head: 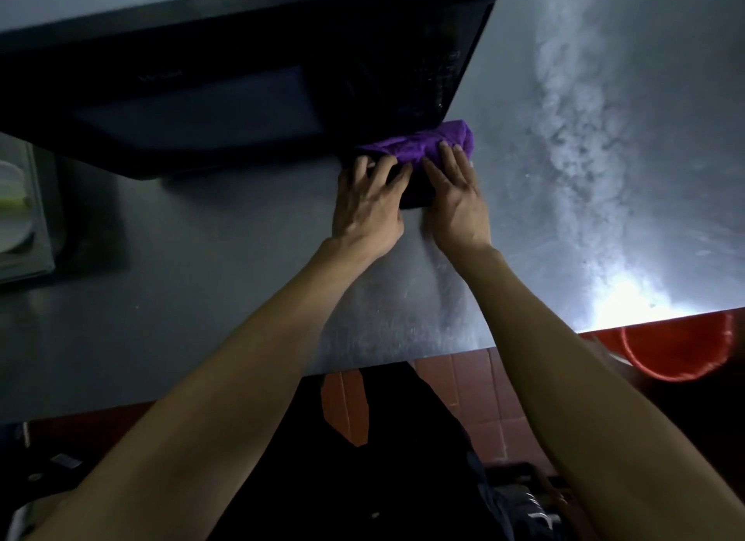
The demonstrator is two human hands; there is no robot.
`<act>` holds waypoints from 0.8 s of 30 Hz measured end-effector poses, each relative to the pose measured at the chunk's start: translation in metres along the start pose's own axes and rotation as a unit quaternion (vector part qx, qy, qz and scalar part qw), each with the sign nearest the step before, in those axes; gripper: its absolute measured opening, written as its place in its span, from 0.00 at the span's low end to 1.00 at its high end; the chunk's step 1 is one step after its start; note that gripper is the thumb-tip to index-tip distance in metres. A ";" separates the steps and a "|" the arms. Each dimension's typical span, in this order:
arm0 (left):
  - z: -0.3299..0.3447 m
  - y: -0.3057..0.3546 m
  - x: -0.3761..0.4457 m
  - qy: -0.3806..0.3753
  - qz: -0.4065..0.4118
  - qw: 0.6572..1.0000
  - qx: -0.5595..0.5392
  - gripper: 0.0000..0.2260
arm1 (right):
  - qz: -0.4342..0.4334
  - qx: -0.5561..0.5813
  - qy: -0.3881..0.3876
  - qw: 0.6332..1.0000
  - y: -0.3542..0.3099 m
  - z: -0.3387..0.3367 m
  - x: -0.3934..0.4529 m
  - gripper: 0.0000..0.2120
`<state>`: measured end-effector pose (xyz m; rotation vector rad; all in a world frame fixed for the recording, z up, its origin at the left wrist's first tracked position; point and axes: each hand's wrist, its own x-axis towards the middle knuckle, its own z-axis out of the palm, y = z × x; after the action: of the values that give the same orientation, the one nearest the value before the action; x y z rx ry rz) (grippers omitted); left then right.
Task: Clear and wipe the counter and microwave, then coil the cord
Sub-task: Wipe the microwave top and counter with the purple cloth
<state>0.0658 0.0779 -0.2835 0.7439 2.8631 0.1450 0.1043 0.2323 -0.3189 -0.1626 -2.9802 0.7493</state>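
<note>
Two bare hands meet at the lower right corner of a black microwave (250, 93) standing on a steel counter (201, 266), seen from the head camera. A purple cloth (423, 143), bunched into a roll, lies on the counter just beside that corner, touching the microwave's edge. Left hand (369, 206): fingers spread and slightly bent, tips resting at the near edge of the cloth and on a dark patch below it; what that dark patch is cannot be told. Right hand (455, 195): fingers straight and close together, laid flat over the near side of the cloth, pressing it down rather than pinching it. Both forearms reach in from the bottom of the view. At far left, a pale tray (24, 218) with whitish contents sits on the counter, well apart from the hands. Below the counter's right edge, a red bucket (677, 351) stands on a red tiled floor (475, 387).
</note>
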 end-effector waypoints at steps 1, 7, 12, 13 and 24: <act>0.000 0.001 -0.003 0.001 -0.001 1.000 -0.008 0.30 | 0.001 0.005 0.006 1.000 -0.001 0.001 -0.002 0.26; 0.000 0.005 -0.025 -0.022 -0.001 0.999 -0.026 0.30 | -0.017 0.007 0.024 1.000 -0.002 0.003 -0.025 0.19; 0.006 0.012 -0.053 -0.032 0.007 0.999 -0.033 0.30 | 0.002 0.000 0.021 1.000 -0.008 0.005 -0.060 0.19; 0.007 0.012 -0.059 -0.032 0.010 0.999 -0.032 0.30 | 0.003 -0.001 0.020 1.000 -0.010 0.006 -0.068 0.19; 0.017 -0.022 -0.152 -0.006 0.021 0.997 -0.069 0.26 | 0.006 -0.005 0.024 1.000 -0.072 0.031 -0.144 0.16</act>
<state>0.1897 -0.0150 -0.2803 0.7741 2.7921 0.3392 0.2385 0.1376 -0.3175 -0.1972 -2.9410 0.7228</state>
